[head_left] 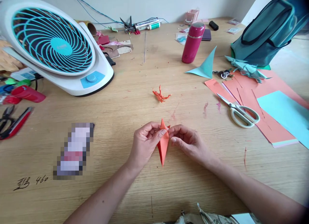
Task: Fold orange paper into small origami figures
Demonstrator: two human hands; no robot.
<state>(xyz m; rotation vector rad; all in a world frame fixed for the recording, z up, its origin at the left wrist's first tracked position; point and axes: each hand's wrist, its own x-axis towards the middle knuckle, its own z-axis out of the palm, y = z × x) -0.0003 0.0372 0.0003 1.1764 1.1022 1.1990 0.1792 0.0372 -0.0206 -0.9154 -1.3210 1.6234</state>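
A folded piece of orange origami paper [163, 147], long and pointed at both ends, is held upright over the table in front of me. My left hand [146, 140] pinches it, thumb pressed on its face and curled fingers behind. At its right edge, the curled fingertips of my right hand [187, 140] grip near a small side flap; its thumb is a little lower, just off the paper. Beyond both hands lies a small, finished-looking orange origami figure [160, 94] with thin curled limbs.
White scissors [243, 113] rest partly on orange paper sheets [277, 127] at right, by a light-blue sheet [287, 108]. Behind are folded teal paper [205, 66], a teal origami figure [248, 69], a pink bottle [193, 44] and a bag [265, 34]. A fan [96, 73] and blurred phone [74, 148] are left.
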